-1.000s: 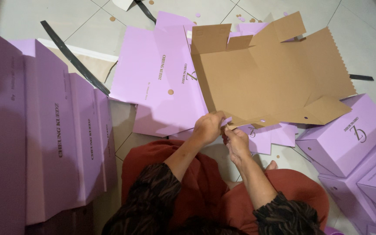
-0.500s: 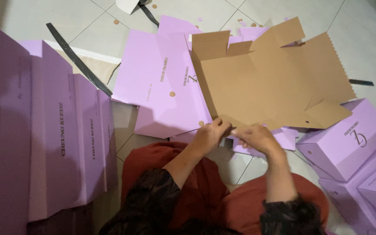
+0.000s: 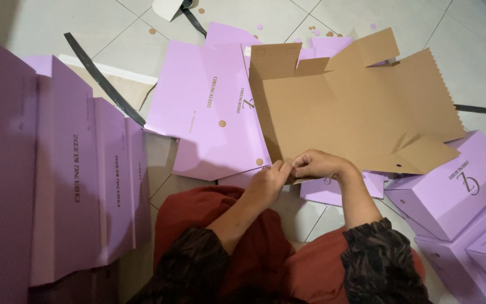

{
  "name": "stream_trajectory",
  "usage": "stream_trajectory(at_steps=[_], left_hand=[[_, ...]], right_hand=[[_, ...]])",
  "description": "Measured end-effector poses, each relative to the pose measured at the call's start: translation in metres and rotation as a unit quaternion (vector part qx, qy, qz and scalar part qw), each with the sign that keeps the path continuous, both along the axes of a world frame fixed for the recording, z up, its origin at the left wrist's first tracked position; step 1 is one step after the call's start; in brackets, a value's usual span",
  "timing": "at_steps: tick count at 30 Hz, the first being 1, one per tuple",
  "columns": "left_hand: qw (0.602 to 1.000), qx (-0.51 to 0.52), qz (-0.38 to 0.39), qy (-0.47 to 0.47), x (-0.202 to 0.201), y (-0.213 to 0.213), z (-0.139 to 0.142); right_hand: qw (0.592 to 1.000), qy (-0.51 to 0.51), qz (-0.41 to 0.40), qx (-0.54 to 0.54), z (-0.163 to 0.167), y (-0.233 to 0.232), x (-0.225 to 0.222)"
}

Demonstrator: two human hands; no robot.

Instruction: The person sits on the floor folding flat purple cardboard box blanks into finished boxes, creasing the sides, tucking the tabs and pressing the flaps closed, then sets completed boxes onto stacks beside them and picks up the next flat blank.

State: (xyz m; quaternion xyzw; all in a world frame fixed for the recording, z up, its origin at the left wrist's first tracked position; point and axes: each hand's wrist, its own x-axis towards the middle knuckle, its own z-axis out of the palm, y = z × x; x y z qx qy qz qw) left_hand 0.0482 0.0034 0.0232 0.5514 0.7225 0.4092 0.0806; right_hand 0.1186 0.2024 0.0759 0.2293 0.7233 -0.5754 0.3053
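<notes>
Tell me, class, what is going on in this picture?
A person sitting on a tiled floor works on a flat, unfolded cardboard box blank, brown inside and lilac outside. The left hand and right hand meet at its near edge, fingers pinching a small flap there. A stack of flat lilac blanks lies to the left, and folded lilac boxes sit to the right.

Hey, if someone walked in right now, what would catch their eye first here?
Probably the big unfolded cardboard box blank, brown side up on the tiled floor at centre, with the left hand and right hand pinching its near edge. Then the lilac everywhere: flat sheets stacked at left and folded lilac boxes at right.
</notes>
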Motion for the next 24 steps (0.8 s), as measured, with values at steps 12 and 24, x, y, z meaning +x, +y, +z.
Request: stream_trajectory(at_steps=[12, 24], left_hand=[[0.998, 0.037, 0.012, 0.049, -0.010, -0.003, 0.001], [0.991, 0.063, 0.007, 0.121, -0.012, -0.004, -0.005]], right_hand=[[0.935, 0.107, 0.054, 0.333, -0.006, -0.040, 0.006], [0.882, 0.185, -0.018, 0.433, -0.019, -0.064, 0.030]])
